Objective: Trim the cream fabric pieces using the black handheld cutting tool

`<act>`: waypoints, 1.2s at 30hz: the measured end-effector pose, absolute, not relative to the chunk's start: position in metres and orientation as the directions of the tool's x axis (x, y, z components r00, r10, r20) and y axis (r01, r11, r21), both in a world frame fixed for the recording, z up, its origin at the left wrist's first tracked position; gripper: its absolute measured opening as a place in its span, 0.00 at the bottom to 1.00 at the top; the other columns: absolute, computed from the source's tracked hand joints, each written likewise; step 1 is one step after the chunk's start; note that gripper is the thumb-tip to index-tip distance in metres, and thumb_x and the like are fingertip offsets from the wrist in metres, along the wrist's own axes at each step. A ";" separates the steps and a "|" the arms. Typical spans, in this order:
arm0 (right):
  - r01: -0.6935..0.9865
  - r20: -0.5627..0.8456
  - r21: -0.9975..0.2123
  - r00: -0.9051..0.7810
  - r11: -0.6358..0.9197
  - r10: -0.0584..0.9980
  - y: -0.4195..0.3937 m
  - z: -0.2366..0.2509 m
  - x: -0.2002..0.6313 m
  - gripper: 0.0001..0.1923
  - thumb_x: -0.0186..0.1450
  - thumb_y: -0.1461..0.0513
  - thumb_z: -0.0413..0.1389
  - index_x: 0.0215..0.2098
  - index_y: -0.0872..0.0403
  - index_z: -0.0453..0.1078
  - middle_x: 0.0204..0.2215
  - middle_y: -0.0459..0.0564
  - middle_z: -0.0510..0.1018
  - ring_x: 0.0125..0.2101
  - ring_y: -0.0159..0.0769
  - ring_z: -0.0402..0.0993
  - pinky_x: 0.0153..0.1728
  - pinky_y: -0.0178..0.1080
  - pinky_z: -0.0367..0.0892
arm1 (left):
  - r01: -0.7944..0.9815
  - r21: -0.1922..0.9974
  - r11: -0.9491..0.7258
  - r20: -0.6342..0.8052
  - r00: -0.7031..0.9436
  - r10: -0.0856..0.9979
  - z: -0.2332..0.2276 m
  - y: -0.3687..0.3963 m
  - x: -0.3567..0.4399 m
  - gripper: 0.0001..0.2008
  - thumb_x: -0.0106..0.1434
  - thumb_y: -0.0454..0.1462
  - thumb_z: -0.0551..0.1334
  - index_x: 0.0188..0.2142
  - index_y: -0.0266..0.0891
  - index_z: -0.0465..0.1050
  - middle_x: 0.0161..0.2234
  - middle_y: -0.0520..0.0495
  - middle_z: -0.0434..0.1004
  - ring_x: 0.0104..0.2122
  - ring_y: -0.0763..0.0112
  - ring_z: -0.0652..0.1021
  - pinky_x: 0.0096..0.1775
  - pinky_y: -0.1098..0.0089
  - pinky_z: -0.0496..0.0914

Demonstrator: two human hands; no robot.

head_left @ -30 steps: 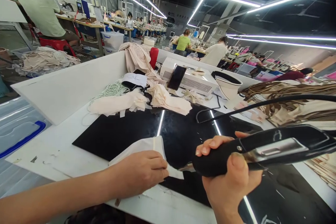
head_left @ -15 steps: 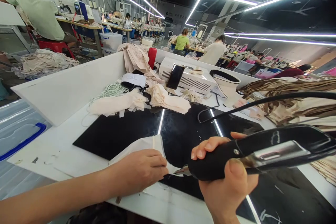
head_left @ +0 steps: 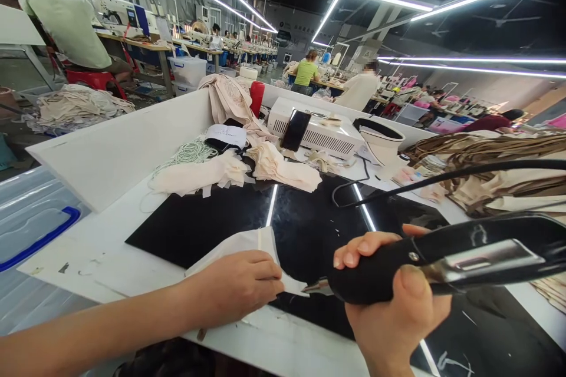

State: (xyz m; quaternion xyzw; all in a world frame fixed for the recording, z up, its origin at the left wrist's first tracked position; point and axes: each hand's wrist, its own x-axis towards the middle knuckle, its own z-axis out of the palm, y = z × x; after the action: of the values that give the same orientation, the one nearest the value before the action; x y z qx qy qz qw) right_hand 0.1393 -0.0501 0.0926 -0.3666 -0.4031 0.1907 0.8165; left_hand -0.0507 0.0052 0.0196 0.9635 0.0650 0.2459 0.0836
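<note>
On the glossy black worktop [head_left: 309,230], the left hand [head_left: 234,288] still presses flat on the pale fabric piece [head_left: 247,247]. The right hand [head_left: 393,306], fingers wrapped tight round the black hand tool [head_left: 442,259], has shifted slightly right; its metal tip remains at the fabric's edge.

Left hand [head_left: 234,291] hides fabric piece [head_left: 241,245] w/ fingers.

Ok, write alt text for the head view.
A person's right hand grips a black corded hand tool, its metal tip at the edge of a pale fabric piece that the left hand presses flat on a black mat. Fabric stacks lie behind.
</note>
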 end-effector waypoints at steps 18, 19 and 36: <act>-0.001 0.523 -0.764 0.584 0.645 0.620 -0.045 0.080 0.150 0.19 0.63 0.57 0.68 0.49 0.48 0.70 0.27 0.41 0.79 0.21 0.33 0.74 0.21 0.39 0.75 | 0.166 0.363 -0.917 0.407 0.857 0.316 0.031 0.014 -0.067 0.11 0.78 0.34 0.56 0.54 0.35 0.76 0.52 0.42 0.80 0.51 0.63 0.80 0.55 0.65 0.76; 0.005 0.524 -0.763 0.590 0.646 0.614 -0.043 0.080 0.153 0.19 0.63 0.57 0.68 0.49 0.48 0.70 0.27 0.41 0.79 0.21 0.33 0.74 0.21 0.39 0.75 | 0.178 0.347 -0.921 0.402 0.859 0.317 0.033 0.018 -0.071 0.12 0.79 0.33 0.55 0.53 0.34 0.76 0.52 0.42 0.80 0.51 0.63 0.80 0.55 0.65 0.76; -0.002 0.562 -0.733 0.561 0.681 0.607 -0.007 0.074 0.162 0.12 0.67 0.56 0.66 0.42 0.46 0.67 0.28 0.39 0.78 0.22 0.31 0.74 0.24 0.37 0.75 | 0.435 0.430 -0.791 -0.012 0.879 0.477 0.077 0.031 -0.060 0.07 0.75 0.32 0.61 0.41 0.40 0.79 0.40 0.50 0.76 0.38 0.68 0.79 0.41 0.69 0.71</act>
State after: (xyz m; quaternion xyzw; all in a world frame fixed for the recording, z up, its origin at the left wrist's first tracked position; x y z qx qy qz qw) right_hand 0.1618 -0.0074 0.0740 -0.3526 -0.4290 0.1881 0.8101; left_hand -0.0597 0.0308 0.0773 0.9451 0.2411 0.0486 0.2151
